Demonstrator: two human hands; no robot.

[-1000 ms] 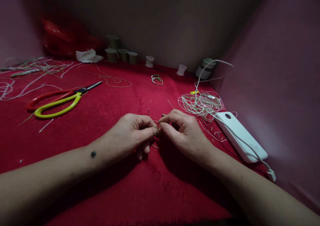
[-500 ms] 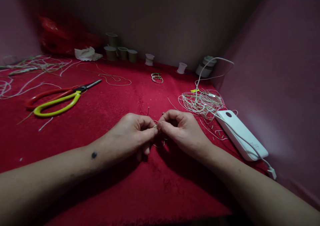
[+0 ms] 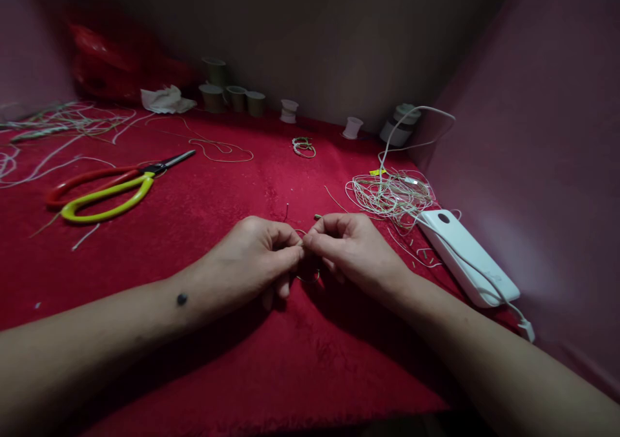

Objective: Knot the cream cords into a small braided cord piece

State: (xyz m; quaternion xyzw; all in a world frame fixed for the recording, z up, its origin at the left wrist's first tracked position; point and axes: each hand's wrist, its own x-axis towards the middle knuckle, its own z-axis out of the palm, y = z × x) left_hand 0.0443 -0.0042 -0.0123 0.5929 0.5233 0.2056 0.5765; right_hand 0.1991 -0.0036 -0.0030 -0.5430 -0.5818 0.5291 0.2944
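Observation:
Both hands meet at the middle of the red cloth, fingertips touching. My left hand (image 3: pixel 259 254) is closed in a pinch, thumb against forefinger, on a thin cord (image 3: pixel 309 279). My right hand (image 3: pixel 353 246) pinches at the same spot, also on the cord. Below the fingers the cord hangs in a small pale loop; its part between the fingertips is mostly hidden. A small greenish end (image 3: pixel 317 217) shows just above my right forefinger. Behind the hands a pin (image 3: pixel 287 211) stands up from the cloth.
Scissors (image 3: pixel 109 195) with one red and one yellow handle lie left. A cord tangle (image 3: pixel 390 195) and a white power bank (image 3: pixel 467 256) with cable lie right. Spools (image 3: pixel 212 98) line the back, with a knotted cord ring (image 3: pixel 303 146) before them. More cords (image 3: pixel 62 124) lie far left.
My right fingertips have shifted slightly left, closer against my left fingertips. Its lower fingers now show under the palm. The view has moved a little.

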